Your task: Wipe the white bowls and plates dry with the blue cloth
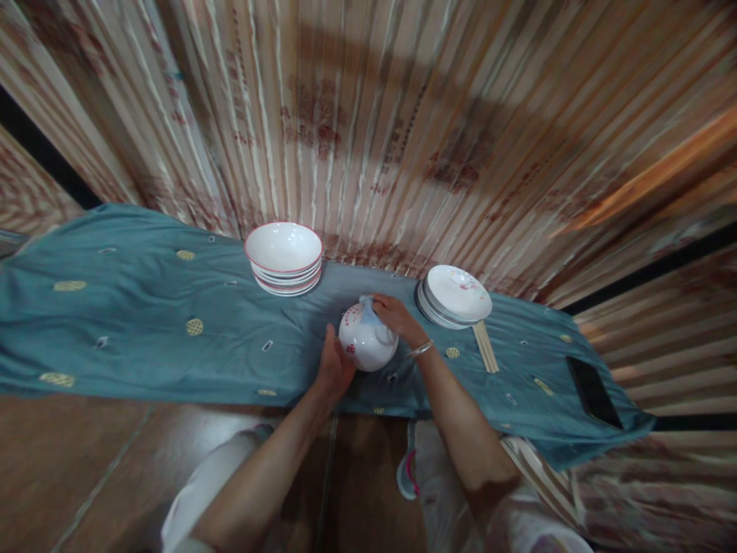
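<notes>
A white bowl point(365, 349) with small red flower prints is tipped over above the front of the table, its rounded outside and foot ring in sight. My left hand point(335, 362) grips it from the lower left, thumb up along its side, the other fingers partly hidden. My right hand point(397, 316), with a bracelet at the wrist, is closed on a light blue cloth point(368, 309) pressed against the bowl's upper surface. Behind to the left stands a stack of white bowls point(285, 257) with red rims. To the right sits a stack of white plates point(454, 296) with a floral print.
A few pale chopsticks point(485, 347) lie in front of the plates. Near the table's right end rests a black phone point(593, 392). A teal patterned cloth point(143, 315) covers the table, and a striped curtain point(368, 138) hangs close behind it.
</notes>
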A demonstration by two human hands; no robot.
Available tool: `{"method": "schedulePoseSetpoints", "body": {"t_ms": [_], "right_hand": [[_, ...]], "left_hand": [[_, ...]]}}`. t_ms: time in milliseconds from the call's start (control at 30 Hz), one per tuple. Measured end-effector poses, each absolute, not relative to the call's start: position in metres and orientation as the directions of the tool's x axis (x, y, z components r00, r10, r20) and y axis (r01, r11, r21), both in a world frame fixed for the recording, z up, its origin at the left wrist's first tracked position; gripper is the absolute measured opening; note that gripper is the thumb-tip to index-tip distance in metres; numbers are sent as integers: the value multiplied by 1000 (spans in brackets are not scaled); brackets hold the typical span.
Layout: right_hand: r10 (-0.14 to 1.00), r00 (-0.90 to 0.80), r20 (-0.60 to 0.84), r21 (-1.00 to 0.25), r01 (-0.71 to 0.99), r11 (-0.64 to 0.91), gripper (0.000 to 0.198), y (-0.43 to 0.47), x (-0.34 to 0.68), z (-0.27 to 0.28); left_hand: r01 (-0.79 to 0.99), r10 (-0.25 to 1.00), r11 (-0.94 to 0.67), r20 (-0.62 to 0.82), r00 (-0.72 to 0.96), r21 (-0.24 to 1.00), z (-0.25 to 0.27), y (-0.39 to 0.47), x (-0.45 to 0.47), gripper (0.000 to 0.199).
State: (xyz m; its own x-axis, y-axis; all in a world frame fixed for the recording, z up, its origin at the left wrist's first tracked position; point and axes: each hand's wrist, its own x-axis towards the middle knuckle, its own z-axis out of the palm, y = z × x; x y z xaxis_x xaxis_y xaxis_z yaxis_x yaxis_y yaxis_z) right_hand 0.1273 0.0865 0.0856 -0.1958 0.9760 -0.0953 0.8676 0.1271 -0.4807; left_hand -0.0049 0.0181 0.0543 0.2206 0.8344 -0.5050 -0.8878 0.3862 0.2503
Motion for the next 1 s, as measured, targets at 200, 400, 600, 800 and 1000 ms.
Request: {"method": "schedulePoseSetpoints", "body": {"t_ms": [200, 400, 600, 800, 1000], "right_hand": [[984, -147, -103, -540, 839, 69, 41, 86, 133, 84], [992, -89, -85, -615, 789, 18, 40, 85, 143, 67], [1000, -13, -6, -714, 700, 5, 39, 80, 152, 46], [991, 104, 87, -857, 515, 21, 30, 74, 159, 23], [970, 190, 155, -913, 402, 67, 30, 65, 161, 1]], "left_hand": [[-877, 831, 391, -517, 207, 278, 51, 19, -5, 61], [-877, 825, 400, -521, 219, 266, 50, 18, -5, 62], [-868, 819, 409, -534, 212, 282, 50, 18, -6, 62], [-851, 820, 426, -529, 220, 306, 51, 18, -7, 63], [-853, 805, 421, -561, 194, 309, 52, 18, -7, 63]]}}
